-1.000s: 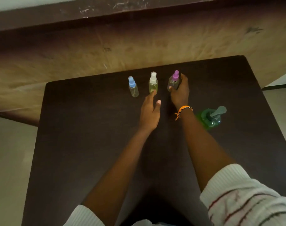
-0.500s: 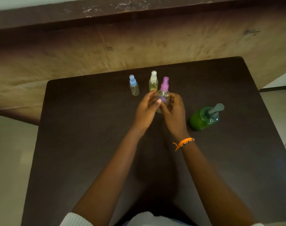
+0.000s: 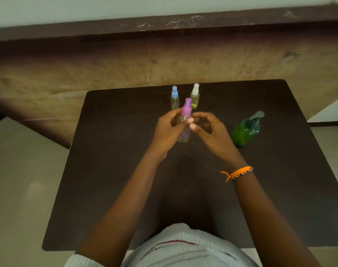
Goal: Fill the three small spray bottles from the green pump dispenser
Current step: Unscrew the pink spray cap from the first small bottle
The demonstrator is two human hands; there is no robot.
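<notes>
- The dark brown table [image 3: 106,189] fills the middle and lower part of the head view; a worn wooden board [image 3: 87,74] runs behind it from 9 o'clock to 3 o'clock, with a pale floor [image 3: 19,189] at 8 o'clock.
- The person's white ribbed top [image 3: 183,249] with dark red stripes sits at 6 o'clock; both bare forearms reach up from it toward the centre.
- The right hand [image 3: 212,135] sits just right of centre, its fingers curled with the fingertips meeting the neck of the purple-capped spray bottle [image 3: 185,122] below the cap; whether it truly pinches the neck or only touches it, I cannot tell; an orange bracelet [image 3: 239,172] circles that wrist at about 4 o'clock from the hand.
- The left hand [image 3: 167,132] sits just left of centre, fingers and thumb curled round the clear body of the purple-capped spray bottle, clamped on it; the bottle stands roughly upright between the two hands, whether lifted or resting on the table I cannot tell.
- The green pump dispenser [image 3: 246,130] stands on the table at 3 o'clock from the hands, near the right hand but apart from it; its grey pump head points toward 1 o'clock.
- The white-capped spray bottle [image 3: 195,96] stands at 12 o'clock from the hands, holding yellowish liquid; the blue-capped spray bottle [image 3: 174,97] stands just beside it toward 9 o'clock, its body clear; both are upright and apart from the hands.
</notes>
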